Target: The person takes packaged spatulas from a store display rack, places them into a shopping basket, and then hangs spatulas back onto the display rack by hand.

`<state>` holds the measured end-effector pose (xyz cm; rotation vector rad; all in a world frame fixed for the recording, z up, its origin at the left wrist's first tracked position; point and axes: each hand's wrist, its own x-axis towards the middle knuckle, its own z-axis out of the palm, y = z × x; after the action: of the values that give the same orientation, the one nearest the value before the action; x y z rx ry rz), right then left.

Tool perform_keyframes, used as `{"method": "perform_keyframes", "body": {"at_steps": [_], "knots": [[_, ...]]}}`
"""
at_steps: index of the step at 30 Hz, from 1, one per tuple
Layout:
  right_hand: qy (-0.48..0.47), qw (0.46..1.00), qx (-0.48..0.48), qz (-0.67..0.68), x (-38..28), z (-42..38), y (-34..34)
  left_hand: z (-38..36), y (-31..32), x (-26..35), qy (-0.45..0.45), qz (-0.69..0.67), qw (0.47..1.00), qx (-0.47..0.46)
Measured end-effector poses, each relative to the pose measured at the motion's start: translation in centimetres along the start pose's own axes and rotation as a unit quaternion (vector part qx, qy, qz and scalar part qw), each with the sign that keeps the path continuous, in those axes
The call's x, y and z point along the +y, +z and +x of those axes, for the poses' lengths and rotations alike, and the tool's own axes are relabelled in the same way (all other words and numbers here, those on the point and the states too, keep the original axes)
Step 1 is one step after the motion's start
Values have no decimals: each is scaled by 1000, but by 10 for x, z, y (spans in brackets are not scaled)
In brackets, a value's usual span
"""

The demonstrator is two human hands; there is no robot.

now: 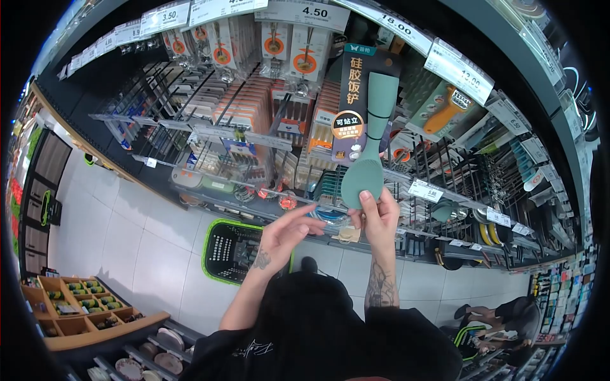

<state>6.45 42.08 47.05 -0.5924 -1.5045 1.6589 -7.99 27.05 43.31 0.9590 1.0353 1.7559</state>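
Note:
A green silicone rice paddle (375,120) on a dark backing card (353,76) is upright in front of the shelf, its round scoop end down. My right hand (379,213) grips it by the scoop, thumb pressed on the front face. My left hand (289,235) is to the left and lower, fingers stretched out and apart, holding nothing. Packaged utensils (241,114) hang on hooks behind the paddle. An orange-handled peeler (445,113) on a card hangs to its right.
A black shopping basket with a lime-green rim (216,277) stands on the tiled floor to my lower left. Price rails (426,190) jut from the shelf. A wooden compartment display (70,305) and plates (168,362) are behind me. Another person (508,317) crouches at lower right beside a green-rimmed basket.

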Motion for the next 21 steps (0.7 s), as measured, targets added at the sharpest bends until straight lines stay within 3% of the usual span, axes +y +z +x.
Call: {"method": "perform_keyframes", "body": {"at_steps": [21], "knots": [[-13, 1000, -5, -13, -21, 19, 12, -7, -1, -6, -25, -1, 1000, 17]]}}
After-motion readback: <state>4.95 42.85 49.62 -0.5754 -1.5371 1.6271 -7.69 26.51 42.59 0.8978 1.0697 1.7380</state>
